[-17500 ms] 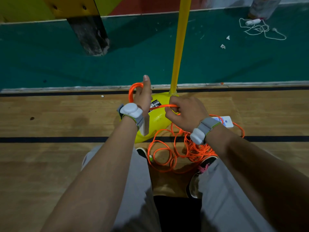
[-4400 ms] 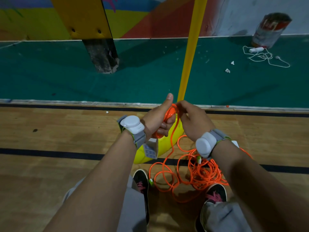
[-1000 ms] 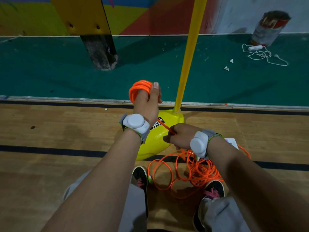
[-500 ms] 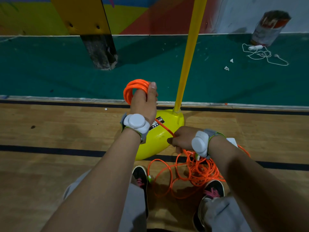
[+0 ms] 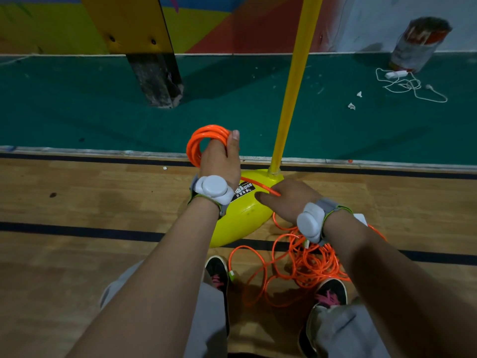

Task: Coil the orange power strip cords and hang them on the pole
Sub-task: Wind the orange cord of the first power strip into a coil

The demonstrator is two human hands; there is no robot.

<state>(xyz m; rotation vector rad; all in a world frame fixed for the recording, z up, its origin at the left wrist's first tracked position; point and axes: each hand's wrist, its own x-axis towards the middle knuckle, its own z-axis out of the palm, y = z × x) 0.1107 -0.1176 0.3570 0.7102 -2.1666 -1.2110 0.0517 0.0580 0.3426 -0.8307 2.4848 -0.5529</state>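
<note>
The left hand (image 5: pixel 219 164) holds a tight coil (image 5: pixel 204 136) of orange loops wound round its fingers, thumb laid along them. From under that hand one taut strand runs down to the right hand (image 5: pixel 289 200), which pinches it. Below the right wrist the rest of the orange cord (image 5: pixel 309 266) lies tangled on the wooden floor (image 5: pixel 103 202). The yellow pole (image 5: pixel 294 86) rises just right of the coil, its base (image 5: pixel 242 220) beneath both hands.

Indoor sports court: lined wood floor (image 5: pixel 77 202), green surround (image 5: pixel 77 112), yellow pole (image 5: pixel 296 73) w/ base (image 5: pixel 245 220).
</note>
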